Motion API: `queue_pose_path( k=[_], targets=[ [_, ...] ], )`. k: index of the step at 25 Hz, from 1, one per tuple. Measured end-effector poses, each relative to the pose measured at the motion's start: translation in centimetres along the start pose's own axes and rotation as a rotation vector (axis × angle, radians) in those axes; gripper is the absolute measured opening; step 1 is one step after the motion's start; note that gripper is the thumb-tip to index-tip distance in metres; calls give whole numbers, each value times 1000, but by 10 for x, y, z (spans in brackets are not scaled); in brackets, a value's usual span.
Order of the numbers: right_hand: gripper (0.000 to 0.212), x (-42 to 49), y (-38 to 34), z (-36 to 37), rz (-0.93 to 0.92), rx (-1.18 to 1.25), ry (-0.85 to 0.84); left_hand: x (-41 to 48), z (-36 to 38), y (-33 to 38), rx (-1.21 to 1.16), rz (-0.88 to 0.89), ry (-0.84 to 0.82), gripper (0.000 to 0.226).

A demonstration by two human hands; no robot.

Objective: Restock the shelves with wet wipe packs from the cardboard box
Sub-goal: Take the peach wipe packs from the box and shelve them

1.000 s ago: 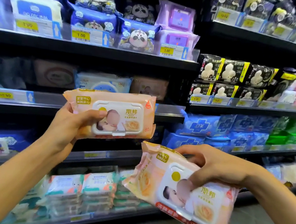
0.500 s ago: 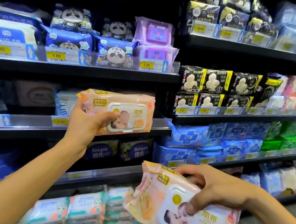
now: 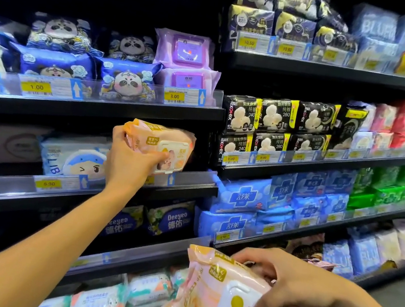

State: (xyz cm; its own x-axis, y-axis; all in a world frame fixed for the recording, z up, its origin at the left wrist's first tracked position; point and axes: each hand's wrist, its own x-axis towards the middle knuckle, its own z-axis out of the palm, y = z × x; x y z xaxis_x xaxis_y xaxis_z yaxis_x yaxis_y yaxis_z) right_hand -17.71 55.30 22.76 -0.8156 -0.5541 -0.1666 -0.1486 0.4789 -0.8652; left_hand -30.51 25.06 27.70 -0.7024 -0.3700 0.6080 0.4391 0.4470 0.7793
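Now my left hand (image 3: 128,165) has its fingers (image 3: 154,157) wrapped around a peach wipe pack (image 3: 160,144), thumb across the front, holding it at the lip of the middle shelf (image 3: 191,181), right of the blue pack (image 3: 73,156). I should tip it lid-forward and slide it far back. My right hand (image 3: 291,287), near me, pinches a second pack (image 3: 238,305), waiting. No box is in view.
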Motion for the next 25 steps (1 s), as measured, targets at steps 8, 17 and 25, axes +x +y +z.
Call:
queue_pose_path(
  k=[8, 17, 25],
  targets=[
    [63, 13, 0, -9, -15, -8, 0, 31, 26, -8, -68, -183, -115, 64],
    [57, 44, -19, -13, -76, -2, -8, 58, 24, -18, 138, -371, -375, 42],
    [59, 60, -29, -15, -129, -1, -14, 57, 32, -24, 303, -262, -286, 21]
  ],
)
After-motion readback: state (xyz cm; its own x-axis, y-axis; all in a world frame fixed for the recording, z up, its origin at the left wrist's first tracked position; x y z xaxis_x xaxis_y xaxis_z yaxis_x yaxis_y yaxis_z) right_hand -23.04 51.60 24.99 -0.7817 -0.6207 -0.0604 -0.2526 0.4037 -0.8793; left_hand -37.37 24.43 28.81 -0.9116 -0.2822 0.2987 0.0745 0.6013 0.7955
